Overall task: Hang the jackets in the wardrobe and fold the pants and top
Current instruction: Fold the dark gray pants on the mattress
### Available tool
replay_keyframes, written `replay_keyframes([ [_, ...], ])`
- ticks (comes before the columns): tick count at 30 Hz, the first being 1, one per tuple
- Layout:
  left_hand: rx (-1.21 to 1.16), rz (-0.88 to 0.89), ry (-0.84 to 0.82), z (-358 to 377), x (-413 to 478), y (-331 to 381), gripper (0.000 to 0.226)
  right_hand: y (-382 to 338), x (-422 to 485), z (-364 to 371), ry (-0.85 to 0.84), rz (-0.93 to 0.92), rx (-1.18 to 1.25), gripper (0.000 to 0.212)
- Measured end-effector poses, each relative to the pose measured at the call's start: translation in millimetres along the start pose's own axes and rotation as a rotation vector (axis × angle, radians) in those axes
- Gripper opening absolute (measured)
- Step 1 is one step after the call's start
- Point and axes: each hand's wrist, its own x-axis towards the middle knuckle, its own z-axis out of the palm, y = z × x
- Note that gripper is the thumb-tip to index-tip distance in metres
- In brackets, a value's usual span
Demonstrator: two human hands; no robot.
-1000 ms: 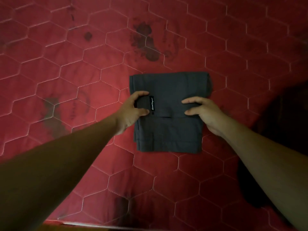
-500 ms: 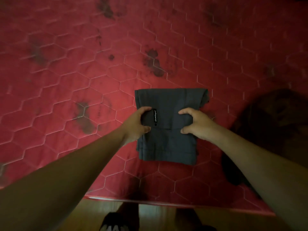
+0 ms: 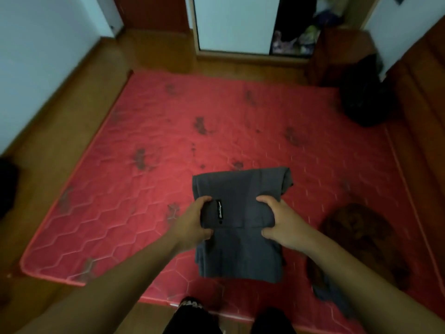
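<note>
Pants (image 3: 240, 256), folded, now lifted off the mattress (image 3: 144, 141); my left hand (image 3: 192, 225) and right hand (image 3: 284, 225) pinch their sides; this fold looks finished.

Charcoal-grey pants (image 3: 240, 251) against a red mattress (image 3: 144, 189), as my remote feed shows them.
I see pale hexagon stitching across the red, mottled with dark blotches; a black label (image 3: 219, 209) with white lettering on the pants; a dark brown garment (image 3: 356, 237); a black bag (image 3: 361, 97); orange-brown wood floor (image 3: 72, 92); pale bluish-white walls (image 3: 36, 56).
</note>
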Motion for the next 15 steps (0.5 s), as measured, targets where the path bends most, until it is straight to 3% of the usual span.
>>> replay_keyframes([
  [9, -0.116, -0.179, 0.315, -31.1, -139.2, -1.7, 0.088, -85.6, -21.6, 16.8, -0.132, -0.305, -0.135, 0.084],
  [15, -0.258, -0.365, 0.585, -35.4, -250.6, -35.3, 0.092, -162.6, -27.9, 71.4, -0.291, -0.540, -0.217, 0.083],
])
